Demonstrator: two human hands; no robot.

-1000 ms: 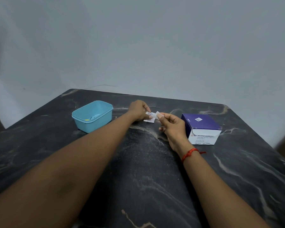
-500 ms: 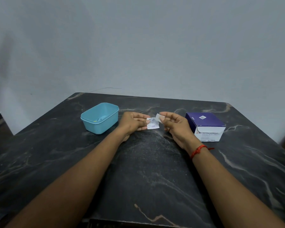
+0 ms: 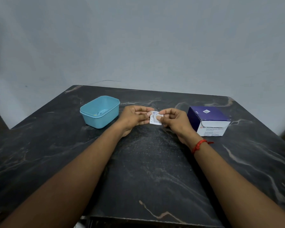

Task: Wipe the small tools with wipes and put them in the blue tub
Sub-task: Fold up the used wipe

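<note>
- Both hands pinch one small white wipe packet [image 3: 155, 119] between them: my left hand [image 3: 133, 118] at its left edge, my right hand [image 3: 175, 122] with thumb on its face
- Just left of my left hand sits the blue tub [image 3: 98, 120], something small inside
- Right of my right hand stands a purple and white box [image 3: 209, 120] on the dark table [image 3: 155, 162]

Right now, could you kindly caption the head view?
Left hand and right hand pinch a wipe packet between blue tub and box.

"BD" and "Alcohol" on front of box [image 3: 210, 127], finer print blurred, sachet [image 3: 155, 120] print unreadable
</note>
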